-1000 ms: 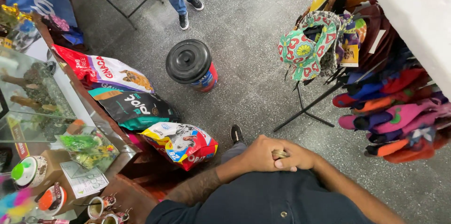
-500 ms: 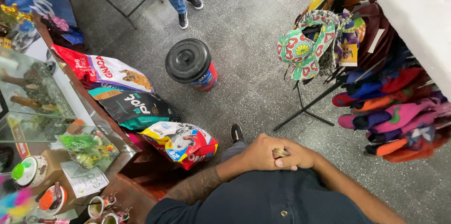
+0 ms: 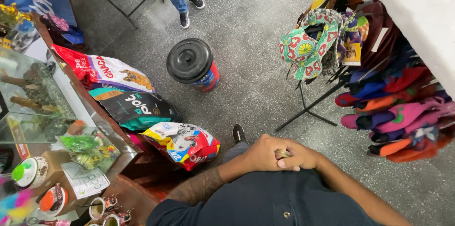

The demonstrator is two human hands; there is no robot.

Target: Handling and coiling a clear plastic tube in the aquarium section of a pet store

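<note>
Brass-coloured little ring-like thing (image 3: pixel 283 153) sits pinched where my left hand (image 3: pixel 258 154) and right hand (image 3: pixel 303 157) clasp in front of my belly, fingers closed over it; I'd guess hard, light and slippery, best gripped by its rim.

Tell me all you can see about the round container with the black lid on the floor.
The round container stands upright on the grey speckled floor, apart from the pet food bags beside it. Its black lid, seemingly plastic, is closed, with a raised rim and a small knob in the middle. Below the lid, the side wall shows red with a blue label. Nothing touches it; no hand is near.
</note>
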